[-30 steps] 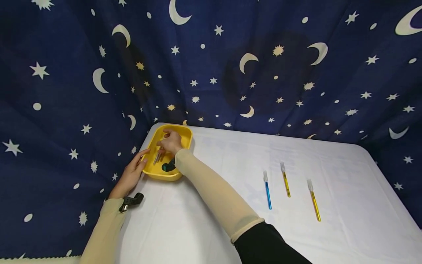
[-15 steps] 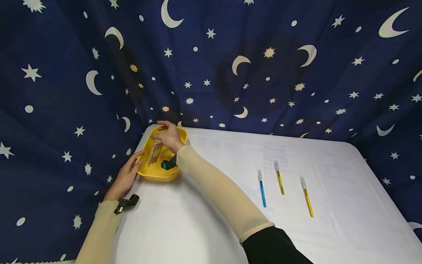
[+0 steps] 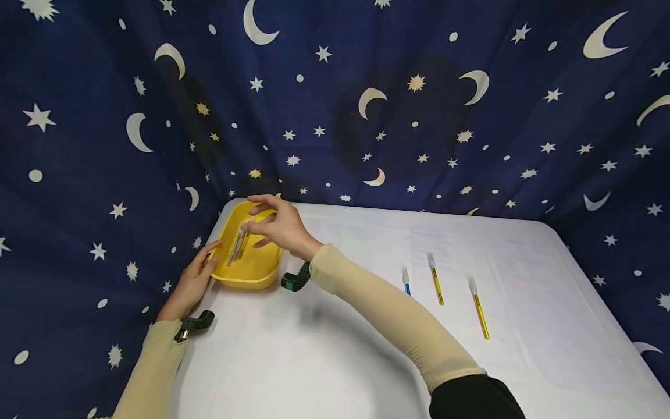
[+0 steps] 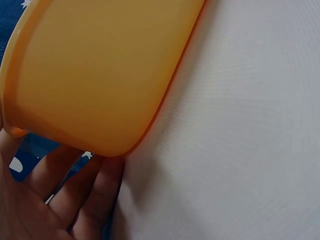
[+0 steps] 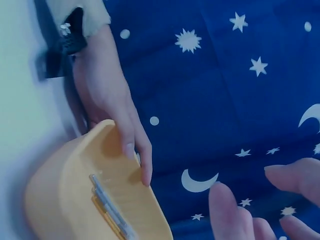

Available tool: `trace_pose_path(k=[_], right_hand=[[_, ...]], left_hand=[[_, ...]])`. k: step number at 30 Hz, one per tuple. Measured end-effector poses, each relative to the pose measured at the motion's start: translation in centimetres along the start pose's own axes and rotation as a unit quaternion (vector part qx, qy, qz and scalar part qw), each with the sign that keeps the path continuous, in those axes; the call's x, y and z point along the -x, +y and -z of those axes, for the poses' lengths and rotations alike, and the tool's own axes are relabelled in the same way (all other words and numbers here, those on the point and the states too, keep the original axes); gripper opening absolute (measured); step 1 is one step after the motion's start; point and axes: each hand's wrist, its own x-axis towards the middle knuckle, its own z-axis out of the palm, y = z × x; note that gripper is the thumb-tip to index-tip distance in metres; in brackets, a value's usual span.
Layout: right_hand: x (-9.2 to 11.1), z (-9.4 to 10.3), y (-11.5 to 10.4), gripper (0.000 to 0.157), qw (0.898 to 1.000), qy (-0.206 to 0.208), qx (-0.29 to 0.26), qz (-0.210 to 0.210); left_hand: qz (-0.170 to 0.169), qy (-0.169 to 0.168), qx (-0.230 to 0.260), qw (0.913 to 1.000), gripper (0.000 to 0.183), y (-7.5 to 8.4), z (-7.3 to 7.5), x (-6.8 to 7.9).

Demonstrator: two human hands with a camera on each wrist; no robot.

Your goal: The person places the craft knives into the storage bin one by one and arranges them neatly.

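The yellow tray [image 3: 251, 273] stands at the far left of the white table. My left hand [image 3: 191, 282] holds its left rim; the left wrist view has fingers [image 4: 97, 192] against the outer wall, and the right wrist view shows the thumb over the edge. Inside lie several slim craft knives [image 5: 107, 207], silver and gold, side by side with clear caps. Above the tray's right side, my right hand [image 3: 285, 230] hovers with fingers spread and nothing between them.
To the right on the table lie a blue craft knife [image 3: 406, 280] and two yellow ones, a nearer one [image 3: 481, 314] and a farther one [image 3: 437, 282], all with clear caps. My right forearm partly covers the blue one. A dark blue curtain [image 3: 335, 105] hangs behind the table.
My right hand has risen out of the tray and drawn to the right, its fingers spreading, leaving the craft knives lying inside. The left hand stays at the rim. The head view has shifted slightly.
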Motion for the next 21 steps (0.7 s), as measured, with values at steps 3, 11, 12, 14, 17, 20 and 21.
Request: trace_pose_path(k=[3,11,12,14,17,20,21], right_hand=[[1.9,1.2,-0.1,0.064,1.000,-0.015,0.009,0.010],[7.0,4.4,0.0,0.064,0.997,-0.045,0.047,0.032],[7.7,4.8,0.1,0.064,0.997,-0.047,0.050,0.033],[8.9,5.5,0.4,0.065,0.997,-0.047,0.056,0.036],[10.6,6.5,0.8,0.067,0.996,-0.041,0.072,0.041],[12.6,7.8,1.2,0.067,0.995,-0.025,0.084,0.043],[13.3,8.2,1.3,0.067,0.995,-0.021,0.088,0.044]], left_hand=[[-0.006,0.004,0.003,1.0000,0.054,0.0,0.0,0.0],[-0.003,0.000,0.001,1.0000,0.055,0.2,-0.1,0.1],[-0.003,0.000,0.000,1.0000,0.055,0.2,-0.1,0.1],[-0.004,0.002,-0.002,1.0000,0.055,0.0,-0.2,0.0],[-0.005,0.003,-0.002,1.0000,0.055,-0.2,-0.3,0.0],[-0.004,0.003,0.000,1.0000,0.055,-0.2,-0.3,0.0],[-0.003,0.002,0.001,1.0000,0.055,-0.2,-0.2,0.0]])
